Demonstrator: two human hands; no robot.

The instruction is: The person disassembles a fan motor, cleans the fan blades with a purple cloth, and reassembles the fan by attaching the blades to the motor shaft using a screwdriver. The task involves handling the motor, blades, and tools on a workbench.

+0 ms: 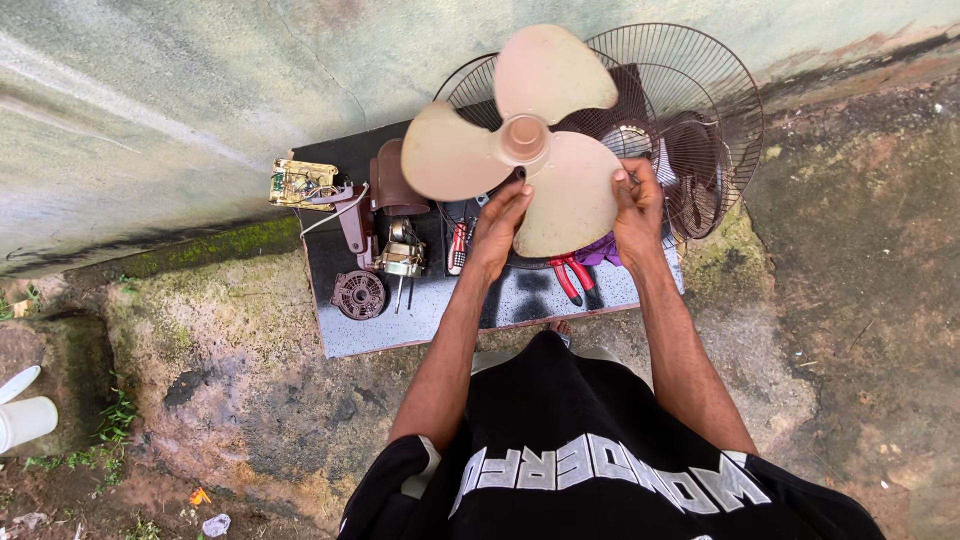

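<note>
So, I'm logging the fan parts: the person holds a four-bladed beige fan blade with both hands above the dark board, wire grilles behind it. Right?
Not quite: the head view shows the fan blade has three blades, not four. Both hands, left and right, hold it above the dark board, wire grilles behind.

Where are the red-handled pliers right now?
In the head view, the red-handled pliers lie on the dark board, just below the fan blade held in both hands, between the left hand and right hand, beside a purple cloth.
</note>
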